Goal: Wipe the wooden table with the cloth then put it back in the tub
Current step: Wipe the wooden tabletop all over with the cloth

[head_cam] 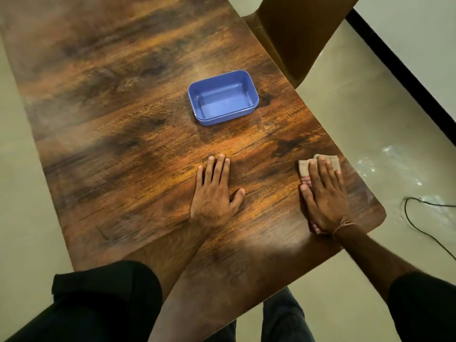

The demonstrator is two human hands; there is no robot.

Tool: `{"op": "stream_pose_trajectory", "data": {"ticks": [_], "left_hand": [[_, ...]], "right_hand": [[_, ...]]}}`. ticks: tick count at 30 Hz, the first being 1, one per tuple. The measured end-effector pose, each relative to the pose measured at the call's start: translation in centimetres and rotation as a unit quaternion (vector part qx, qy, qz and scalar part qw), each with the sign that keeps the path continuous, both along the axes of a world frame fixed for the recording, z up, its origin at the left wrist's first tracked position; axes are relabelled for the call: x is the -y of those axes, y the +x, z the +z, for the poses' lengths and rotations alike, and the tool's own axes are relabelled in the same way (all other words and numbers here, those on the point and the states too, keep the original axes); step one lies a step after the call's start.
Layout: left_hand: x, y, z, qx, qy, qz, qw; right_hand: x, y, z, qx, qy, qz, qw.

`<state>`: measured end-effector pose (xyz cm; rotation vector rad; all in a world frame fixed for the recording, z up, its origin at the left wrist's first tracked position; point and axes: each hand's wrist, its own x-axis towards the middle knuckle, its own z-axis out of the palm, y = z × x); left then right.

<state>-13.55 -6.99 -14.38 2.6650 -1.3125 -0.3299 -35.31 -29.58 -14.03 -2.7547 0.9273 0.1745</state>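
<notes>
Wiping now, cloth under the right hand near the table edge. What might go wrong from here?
1. The cloth lies close to the right edge of the table under the flat right hand; an outward stroke may push it off.
2. The empty tub stands unheld ahead; a forward sweep might shove it.

Tub behind hands, on table

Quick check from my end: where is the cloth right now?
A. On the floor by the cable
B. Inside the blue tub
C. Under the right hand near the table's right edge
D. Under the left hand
C: the right hand lies flat on the cloth on the wooden table; the blue tub is empty.
</notes>
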Motion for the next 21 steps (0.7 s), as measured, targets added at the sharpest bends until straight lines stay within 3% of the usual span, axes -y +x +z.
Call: {"op": "stream_pose_trajectory", "data": {"ticks": [4, 10, 17, 21], "left_hand": [[0.0, 0.0, 0.0, 0.000, 0.005, 0.009, 1.000], [0.4, -0.3, 0.1, -0.007, 0.004, 0.021, 1.000], [1.2, -1.4, 0.3, -0.011, 0.026, 0.099, 0.995], [2.3, -3.7, 0.3, -0.026, 0.038, 0.168, 0.985]], "right_hand": [[-1.4, 0.7, 0.4, 0.006, -0.002, -0.007, 1.000], [0.4, -0.5, 0.6, 0.015, -0.001, 0.153, 0.988], [2.4, 1.1, 0.5, 0.012, -0.012, 0.073, 0.997], [1.3, -2.3, 0.4, 0.012, 0.003, 0.255, 0.967]]}}
